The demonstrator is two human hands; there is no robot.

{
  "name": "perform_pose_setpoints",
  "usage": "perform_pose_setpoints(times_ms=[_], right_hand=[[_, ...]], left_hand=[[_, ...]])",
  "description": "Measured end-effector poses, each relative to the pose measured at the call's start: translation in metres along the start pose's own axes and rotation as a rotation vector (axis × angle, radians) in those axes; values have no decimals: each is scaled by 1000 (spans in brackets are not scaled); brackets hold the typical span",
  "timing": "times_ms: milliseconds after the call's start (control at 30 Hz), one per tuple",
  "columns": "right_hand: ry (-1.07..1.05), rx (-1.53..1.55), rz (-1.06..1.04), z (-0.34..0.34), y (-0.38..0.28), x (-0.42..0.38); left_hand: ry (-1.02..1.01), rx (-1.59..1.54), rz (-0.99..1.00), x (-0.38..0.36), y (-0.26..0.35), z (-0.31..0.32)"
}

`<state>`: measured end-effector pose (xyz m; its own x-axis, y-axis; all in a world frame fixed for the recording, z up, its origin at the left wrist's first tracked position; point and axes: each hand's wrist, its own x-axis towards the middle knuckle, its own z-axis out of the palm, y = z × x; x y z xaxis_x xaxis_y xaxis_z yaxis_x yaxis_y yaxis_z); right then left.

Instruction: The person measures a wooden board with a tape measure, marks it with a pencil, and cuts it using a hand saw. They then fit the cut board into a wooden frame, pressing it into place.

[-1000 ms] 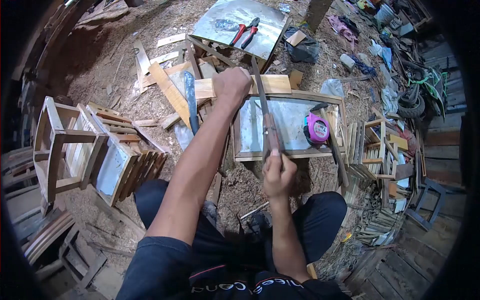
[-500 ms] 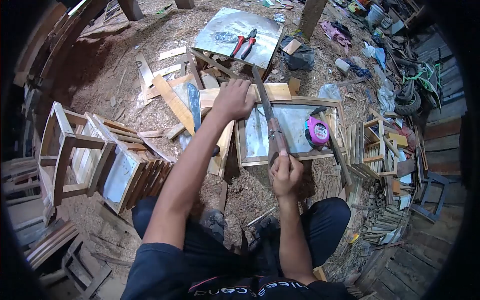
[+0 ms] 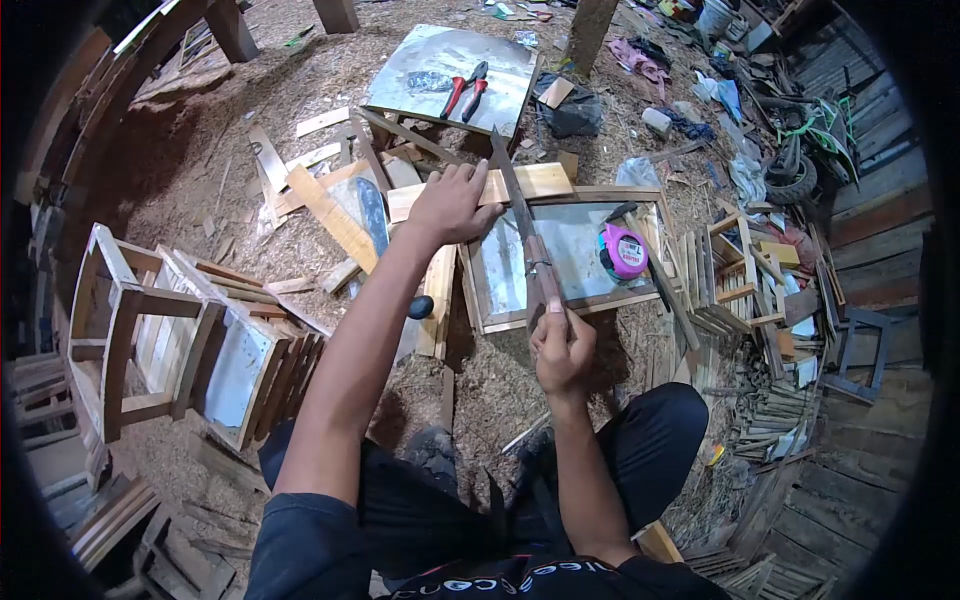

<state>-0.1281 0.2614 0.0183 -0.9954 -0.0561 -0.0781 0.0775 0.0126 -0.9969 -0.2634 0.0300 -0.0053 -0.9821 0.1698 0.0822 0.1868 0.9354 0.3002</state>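
The pale board [image 3: 545, 181] lies crosswise along the far edge of the framed metal panel [image 3: 580, 238], its left end running past the panel's left side and a short length standing out right of the saw [image 3: 513, 187]; in this view the saw's tip comes up to the near edge of the metal-topped stool [image 3: 415, 62], where red-handled pliers [image 3: 466, 93] lie; a stretch of shavings-covered ground [image 3: 480, 375] separates the panel's near edge from the boots, and the right hand [image 3: 565, 352] is above it, between the knees; that hand is closed round the saw's wooden handle, fingers curled and thumb laid along the top, forearm rising from below; the left hand [image 3: 455, 205] presses on the board, palm down, fingers slightly parted and reaching over it, thumb stuck out near the blade; the left forearm passes over a long knife [image 3: 372, 208], whose black handle end shows beside it; the pink tape measure [image 3: 625, 252] rests on the panel's right part, a 7 readable on its label, the rest too small; white lettering crosses the dark shirt [image 3: 500, 585], partly cut off and not readable whole.
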Motion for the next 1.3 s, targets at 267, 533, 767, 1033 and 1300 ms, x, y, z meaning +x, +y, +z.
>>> perform_pose_setpoints(times_ms=[267, 533, 767, 1033, 1300], right_hand=[[34, -70, -69, 4, 3, 0], [36, -125, -68, -2, 3, -8], [8, -165, -67, -6, 4, -15], [-20, -143, -97, -1, 3, -18], [-31, -123, -77, -2, -5, -13]], left_hand=[[134, -78, 138, -1, -9, 3], [130, -146, 132, -9, 1, -9], [162, -151, 178, -6, -3, -3], [116, -129, 184, -2, -5, -5], [119, -90, 193, -2, -5, -5]])
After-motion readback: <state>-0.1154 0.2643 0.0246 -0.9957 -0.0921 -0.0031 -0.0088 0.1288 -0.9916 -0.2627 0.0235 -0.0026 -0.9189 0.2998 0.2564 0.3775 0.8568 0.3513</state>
